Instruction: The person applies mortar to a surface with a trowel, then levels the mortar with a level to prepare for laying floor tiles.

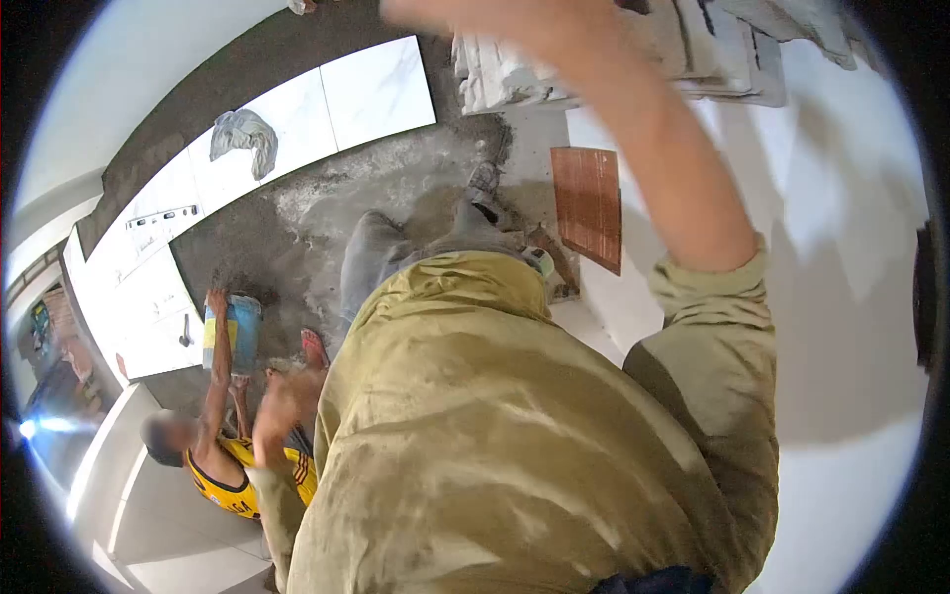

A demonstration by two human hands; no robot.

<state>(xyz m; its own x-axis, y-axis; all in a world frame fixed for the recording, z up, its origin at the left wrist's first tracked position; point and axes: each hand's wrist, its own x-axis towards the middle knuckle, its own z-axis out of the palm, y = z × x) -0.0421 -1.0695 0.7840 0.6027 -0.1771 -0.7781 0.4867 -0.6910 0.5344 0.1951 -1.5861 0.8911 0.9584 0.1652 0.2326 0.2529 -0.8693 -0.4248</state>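
My right arm stretches up across the view, and my right hand is blurred and partly cut off at the top edge. Nearest to it is a stack of pale, rough-edged sheets or folded sacks. My left hand hangs low on the left, smeared by motion, in front of a co-worker in a yellow sleeveless top. I cannot make out anything in either hand. The co-worker's arm reaches to a blue and yellow bucket on the grey floor.
White tiles lie in a curved-looking row on the wet grey floor. A crumpled plastic bag, a spirit level and a small dark tool rest on them. A brown grooved panel is beside my legs.
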